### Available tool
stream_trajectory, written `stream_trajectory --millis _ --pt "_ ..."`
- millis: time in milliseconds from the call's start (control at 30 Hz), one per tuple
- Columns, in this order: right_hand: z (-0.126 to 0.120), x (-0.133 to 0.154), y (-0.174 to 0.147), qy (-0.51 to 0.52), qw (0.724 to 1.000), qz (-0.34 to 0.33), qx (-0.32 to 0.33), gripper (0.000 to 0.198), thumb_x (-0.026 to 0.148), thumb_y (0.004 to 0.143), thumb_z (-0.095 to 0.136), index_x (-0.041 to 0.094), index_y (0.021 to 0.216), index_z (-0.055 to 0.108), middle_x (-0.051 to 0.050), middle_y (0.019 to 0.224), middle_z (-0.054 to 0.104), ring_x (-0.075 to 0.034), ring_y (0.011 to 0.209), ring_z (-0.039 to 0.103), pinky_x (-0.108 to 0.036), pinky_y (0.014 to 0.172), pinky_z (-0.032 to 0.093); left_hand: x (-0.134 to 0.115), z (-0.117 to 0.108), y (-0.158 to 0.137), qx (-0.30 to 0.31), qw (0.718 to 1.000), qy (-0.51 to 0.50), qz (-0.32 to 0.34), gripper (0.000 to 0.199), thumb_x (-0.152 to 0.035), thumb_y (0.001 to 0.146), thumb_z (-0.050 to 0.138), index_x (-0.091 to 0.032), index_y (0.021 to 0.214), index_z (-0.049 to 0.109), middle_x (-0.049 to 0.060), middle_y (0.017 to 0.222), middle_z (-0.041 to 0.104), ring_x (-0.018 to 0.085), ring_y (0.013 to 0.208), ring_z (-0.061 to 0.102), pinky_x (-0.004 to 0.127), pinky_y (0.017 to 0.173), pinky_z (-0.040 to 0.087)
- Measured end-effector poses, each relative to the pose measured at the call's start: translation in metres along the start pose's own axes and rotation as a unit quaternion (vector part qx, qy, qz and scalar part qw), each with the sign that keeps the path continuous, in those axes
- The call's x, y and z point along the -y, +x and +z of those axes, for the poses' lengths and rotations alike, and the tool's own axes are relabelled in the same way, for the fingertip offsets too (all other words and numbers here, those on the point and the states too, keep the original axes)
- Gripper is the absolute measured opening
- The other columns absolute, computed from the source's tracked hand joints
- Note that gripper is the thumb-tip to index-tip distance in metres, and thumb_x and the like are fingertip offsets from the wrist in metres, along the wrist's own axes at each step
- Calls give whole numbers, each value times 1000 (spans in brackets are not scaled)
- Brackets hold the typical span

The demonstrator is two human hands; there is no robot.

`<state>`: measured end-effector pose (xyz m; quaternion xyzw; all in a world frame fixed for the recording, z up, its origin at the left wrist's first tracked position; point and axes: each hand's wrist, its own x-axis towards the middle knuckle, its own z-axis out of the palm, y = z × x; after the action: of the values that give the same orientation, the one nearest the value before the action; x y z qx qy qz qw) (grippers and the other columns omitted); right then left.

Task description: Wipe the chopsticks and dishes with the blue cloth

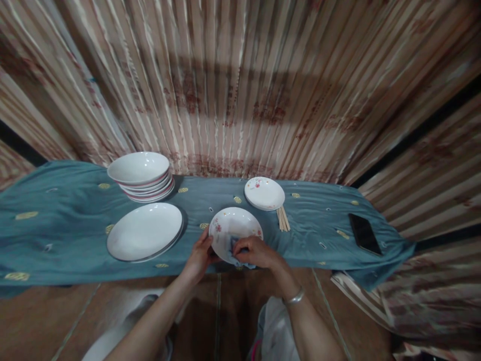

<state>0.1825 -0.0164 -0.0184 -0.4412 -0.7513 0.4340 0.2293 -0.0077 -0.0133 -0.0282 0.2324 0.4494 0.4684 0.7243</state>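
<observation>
A white plate (235,220) with small red flowers is tilted toward me at the table's front edge. My left hand (202,254) grips its left rim, thumb on top and the other fingers partly hidden below. Bunched in my right hand (252,250) is a blue-grey cloth (246,264), pressed against the plate's inner surface near its lower right. Behind and to the right sits a short stack of similar flowered plates (265,193), with a bundle of chopsticks (283,219) beside it.
On the left stand a stack of white bowls (139,170) with pinkish rims and, nearer, stacked oval plates (145,231). A black phone (364,233) lies on the right of the blue-green tablecloth (315,240). Pleated curtains (225,90) hang close behind the table.
</observation>
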Motion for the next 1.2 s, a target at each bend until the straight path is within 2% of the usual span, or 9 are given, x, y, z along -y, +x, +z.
stream_trajectory --millis 100,200,333,433,600,700,867,1067,1200 --pt "-5 3 -7 -103 992 55 -39 16 10 69 56 18 69 69 0 77 70 -16 77 64 -26 76 45 0 0 1 -8 1000 6 2 64 -24 73 66 -23 134 46 7 95 69 20 71 64 31 57 54" --pt "-8 10 -9 -199 970 113 -76 15 11 72 55 18 71 69 -3 83 70 -18 83 64 -28 79 43 0 0 1 -14 1000 5 -1 64 -24 74 66 -24 135 45 8 101 68 21 74 65 31 56 54" --pt "-10 15 -5 -285 941 161 -83 16 14 77 51 17 79 67 -6 90 69 -19 87 63 -27 78 43 -1 2 -1 -13 1000 19 1 61 -23 77 61 -24 136 43 9 106 67 20 77 65 30 55 55" --pt "-10 11 0 -315 928 175 -94 16 16 80 49 17 84 66 -7 94 68 -19 88 63 -28 78 43 -1 2 -2 -6 1000 23 2 57 -24 80 59 -25 135 44 10 111 65 21 83 65 29 58 56" --pt "-9 -6 10 -337 918 150 -146 16 13 81 48 17 86 62 -7 95 66 -18 90 61 -28 80 44 0 2 -1 -5 1000 21 -4 58 -26 81 59 -25 137 41 10 115 63 22 86 64 29 57 56" --pt "-5 -19 18 -334 915 116 -192 17 12 82 47 15 91 62 -10 97 64 -20 95 59 -31 86 45 -1 3 -1 -8 1000 20 -11 57 -25 83 55 -26 138 39 10 118 62 21 86 64 29 57 56" --pt "2 -36 33 -278 927 22 -251 30 17 84 45 13 111 58 -15 119 58 -24 116 50 -42 101 40 0 2 0 -23 999 5 -24 62 -26 81 59 -28 140 38 10 122 60 21 87 64 30 57 56" --pt "10 -37 53 -182 948 29 -258 43 19 85 45 15 127 50 -15 135 46 -25 125 43 -44 107 34 3 -1 1 -3 1000 -3 -24 65 -29 80 63 -29 140 39 11 129 57 25 100 62 33 63 57" --pt "17 -35 65 -101 963 5 -249 49 20 84 47 18 133 45 -12 140 39 -24 130 37 -43 109 31 4 -4 0 9 1000 0 -23 63 -29 81 62 -31 139 39 9 136 52 27 110 58 34 67 58"
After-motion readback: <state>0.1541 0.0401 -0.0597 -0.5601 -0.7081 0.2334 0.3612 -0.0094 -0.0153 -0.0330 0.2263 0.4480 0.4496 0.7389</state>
